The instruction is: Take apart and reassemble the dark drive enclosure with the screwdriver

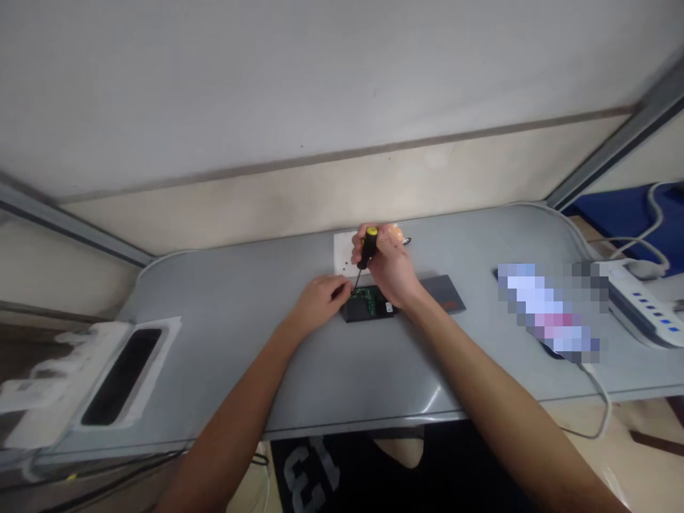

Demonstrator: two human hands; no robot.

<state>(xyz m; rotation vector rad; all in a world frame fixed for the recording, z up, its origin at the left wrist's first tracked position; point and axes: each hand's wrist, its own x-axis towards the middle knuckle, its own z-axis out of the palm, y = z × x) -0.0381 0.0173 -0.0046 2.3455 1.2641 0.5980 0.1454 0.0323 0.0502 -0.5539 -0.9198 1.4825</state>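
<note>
My right hand (392, 263) is wrapped round the black and yellow handle of a screwdriver (368, 247). The shaft points down to the left end of a flat black device (355, 311) with a green circuit board (366, 296) exposed. My left hand (322, 299) rests at the device's left edge, thumb and fingers pinched together near the screwdriver tip. What those fingers hold, if anything, is too small to make out. A dark grey flat panel (446, 292) lies to the right, partly under my right forearm. Behind the hands is a white sheet (345, 253) with small dark specks on it.
An orange item (396, 232) shows behind my right hand. At the left lies a dark phone (122, 377) on a white box, beside a white power strip (58, 392). On the right are a blurred-out phone (550, 313) with a cable and another power strip (644, 303). A wall closes the back.
</note>
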